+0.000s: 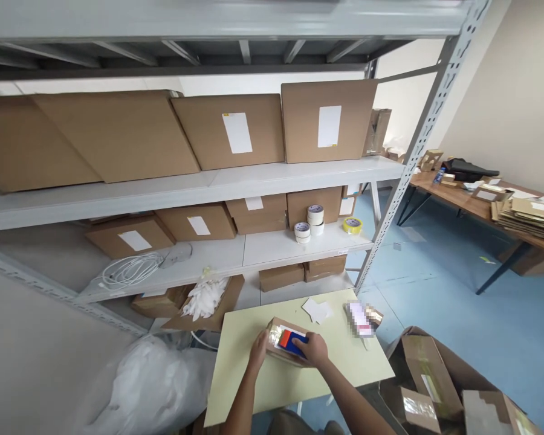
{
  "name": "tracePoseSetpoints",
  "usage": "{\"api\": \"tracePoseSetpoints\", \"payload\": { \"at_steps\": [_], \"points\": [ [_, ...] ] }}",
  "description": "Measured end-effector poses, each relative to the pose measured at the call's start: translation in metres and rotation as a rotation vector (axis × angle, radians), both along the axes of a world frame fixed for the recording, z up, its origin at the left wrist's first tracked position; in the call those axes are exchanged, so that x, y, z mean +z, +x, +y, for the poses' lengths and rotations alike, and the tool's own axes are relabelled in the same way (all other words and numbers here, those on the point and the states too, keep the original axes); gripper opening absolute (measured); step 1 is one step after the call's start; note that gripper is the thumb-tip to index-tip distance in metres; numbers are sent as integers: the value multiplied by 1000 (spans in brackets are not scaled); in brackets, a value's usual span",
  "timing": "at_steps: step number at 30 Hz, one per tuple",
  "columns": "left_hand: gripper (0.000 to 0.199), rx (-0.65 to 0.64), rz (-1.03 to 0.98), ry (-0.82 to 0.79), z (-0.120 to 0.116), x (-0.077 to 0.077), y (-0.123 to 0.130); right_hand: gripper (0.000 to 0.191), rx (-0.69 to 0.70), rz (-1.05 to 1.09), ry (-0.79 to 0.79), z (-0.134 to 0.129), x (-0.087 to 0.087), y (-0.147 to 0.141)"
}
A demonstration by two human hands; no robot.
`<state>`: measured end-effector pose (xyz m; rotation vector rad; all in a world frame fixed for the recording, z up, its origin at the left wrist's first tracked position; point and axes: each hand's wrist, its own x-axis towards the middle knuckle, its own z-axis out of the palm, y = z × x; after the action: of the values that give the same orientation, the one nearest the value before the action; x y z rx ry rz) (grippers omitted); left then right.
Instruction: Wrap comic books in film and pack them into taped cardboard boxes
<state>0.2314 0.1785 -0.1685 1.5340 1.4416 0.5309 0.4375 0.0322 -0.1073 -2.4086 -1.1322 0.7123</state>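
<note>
Evidently the right hand (316,349) has its grip closed on the blue-and-red item (293,342), its thumb on the blue part, with the red end pointing out to 9 o'clock of that grip. The item is over the top of a small cardboard box (284,355), which sits on the pale yellow table (233,341). At the box's 9 o'clock side, the left hand (259,349) holds its edge, fingers partly hidden. From the box, white paper pieces (317,311) lie near 1 o'clock, and a pixelated item (360,319) lies between 2 and 3 o'clock. Farther off, white gloves (206,296) are heaped at 10 o'clock, and white tape rolls (302,231) stand on the shelf (272,251) at 12 o'clock
</note>
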Motion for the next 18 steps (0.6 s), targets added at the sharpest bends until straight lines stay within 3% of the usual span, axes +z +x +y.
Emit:
{"api": "tracePoseSetpoints", "payload": {
  "at_steps": [5,8,14,18],
  "points": [
    [53,-42,138,-153,-32,-13,23,47,75,-82,-117,21,21,-7],
    [51,-47,192,-134,-43,-23,34,45,84,-113,-169,21,24,-5],
    [48,-83,296,-125,-50,-24,71,48,60,-106,-188,9,26,23],
    [50,-94,364,-152,-57,-18,89,46,34,-106,-195,-18,25,59]
  ]
}}
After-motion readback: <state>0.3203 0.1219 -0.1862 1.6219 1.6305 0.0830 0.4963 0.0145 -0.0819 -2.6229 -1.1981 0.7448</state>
